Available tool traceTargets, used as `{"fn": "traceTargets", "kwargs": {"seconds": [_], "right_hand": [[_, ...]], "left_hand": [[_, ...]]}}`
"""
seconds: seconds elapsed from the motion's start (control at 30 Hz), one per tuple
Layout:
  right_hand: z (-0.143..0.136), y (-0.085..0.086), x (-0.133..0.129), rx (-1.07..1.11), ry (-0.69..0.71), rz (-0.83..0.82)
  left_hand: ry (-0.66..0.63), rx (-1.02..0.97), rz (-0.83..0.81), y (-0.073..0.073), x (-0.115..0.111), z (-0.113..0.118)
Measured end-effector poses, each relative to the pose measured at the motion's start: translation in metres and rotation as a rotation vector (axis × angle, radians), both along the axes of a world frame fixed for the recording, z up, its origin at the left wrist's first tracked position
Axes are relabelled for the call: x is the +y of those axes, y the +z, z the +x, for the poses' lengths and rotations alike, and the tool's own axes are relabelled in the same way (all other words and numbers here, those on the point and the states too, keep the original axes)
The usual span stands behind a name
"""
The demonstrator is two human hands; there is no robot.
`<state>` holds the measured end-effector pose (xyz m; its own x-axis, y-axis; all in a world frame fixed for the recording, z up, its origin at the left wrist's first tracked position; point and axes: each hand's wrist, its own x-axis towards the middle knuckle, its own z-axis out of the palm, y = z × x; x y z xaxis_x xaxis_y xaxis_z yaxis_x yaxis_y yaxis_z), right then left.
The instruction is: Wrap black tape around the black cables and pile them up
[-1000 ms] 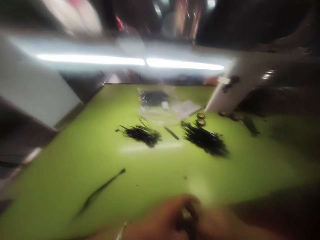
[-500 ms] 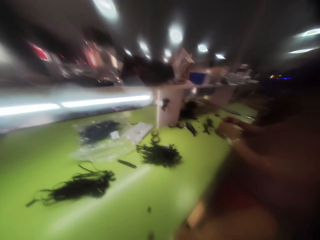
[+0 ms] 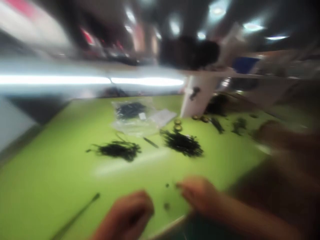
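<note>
My left hand (image 3: 132,211) is low over the near edge of the green table, its fingers curled closed; blur hides whatever may be inside. To its left lies a thin dark cord (image 3: 77,215) with a thicker tip. My right hand (image 3: 200,193) is closed in a pinch just above the tabletop, with a tiny dark bit at the fingertips that is too blurred to name. Between the hands are a small dark piece (image 3: 167,185) and a blurred dark spot (image 3: 166,206). Ahead lie two bundles of black cords, one on the left (image 3: 118,150) and one on the right (image 3: 183,144).
A clear plastic bag (image 3: 132,125) of dark items and a white packet (image 3: 163,117) lie farther back. Near them are a dark strip (image 3: 150,142) and rolls of tape (image 3: 177,125). A white panel (image 3: 197,96) supports the shelf. Another person's arm (image 3: 277,136) is at the right.
The view has swung left, so the table's things appear farther right and the left table edge shows. Both my hands are now plainly in view over the near edge.
</note>
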<state>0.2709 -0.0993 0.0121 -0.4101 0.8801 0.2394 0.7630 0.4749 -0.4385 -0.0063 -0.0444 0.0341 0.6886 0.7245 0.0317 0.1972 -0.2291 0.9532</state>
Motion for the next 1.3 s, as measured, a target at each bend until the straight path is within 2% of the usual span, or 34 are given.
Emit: {"fn": "traceTargets", "kwargs": {"seconds": [0.07, 0.13, 0.17, 0.23, 0.3, 0.37, 0.47, 0.57, 0.63, 0.77, 0.87, 1.0, 1.17, 1.3], "right_hand": [[0.014, 0.001, 0.037, 0.009, -0.238, 0.193], [0.031, -0.001, 0.075, -0.057, -0.336, 0.235], [0.040, -0.004, 0.092, -0.099, -0.372, 0.247], [0.057, -0.013, 0.119, -0.190, -0.414, 0.235], [0.069, -0.022, 0.136, -0.314, -0.419, 0.214], [0.069, -0.027, 0.147, -0.350, -0.413, 0.274], [0.037, -0.025, 0.161, -0.234, -0.362, 0.311], [-0.021, -0.016, 0.177, -0.123, -0.185, 0.115], [-0.060, -0.012, 0.193, -0.123, -0.131, 0.000], [-0.110, -0.014, 0.234, -0.130, -0.220, -0.099], [-0.128, -0.022, 0.258, -0.159, -0.263, -0.158], [-0.147, -0.030, 0.271, -0.198, -0.289, -0.223], [-0.150, -0.028, 0.265, -0.194, -0.284, -0.256], [-0.131, -0.016, 0.244, -0.095, -0.288, -0.134]], "left_hand": [[0.216, -0.067, -0.116, -0.005, 0.009, 0.004], [0.300, -0.162, -0.373, -0.016, 0.019, 0.008], [0.324, -0.220, -0.463, -0.023, 0.023, 0.010], [0.381, -0.316, -0.536, -0.035, 0.028, 0.012], [0.399, -0.386, -0.579, -0.043, 0.030, 0.010], [0.411, -0.464, -0.621, -0.047, 0.032, 0.006], [0.397, -0.551, -0.653, -0.049, 0.036, -0.001], [0.355, -0.604, -0.660, -0.050, 0.039, -0.006], [0.326, -0.603, -0.657, -0.052, 0.041, -0.007], [0.316, -0.573, -0.636, -0.055, 0.043, -0.009], [0.351, -0.527, -0.605, -0.056, 0.046, -0.011], [0.411, -0.493, -0.548, -0.054, 0.049, -0.012], [0.455, -0.465, -0.552, -0.052, 0.051, -0.015], [0.451, -0.454, -0.552, -0.053, 0.052, -0.016]]}}
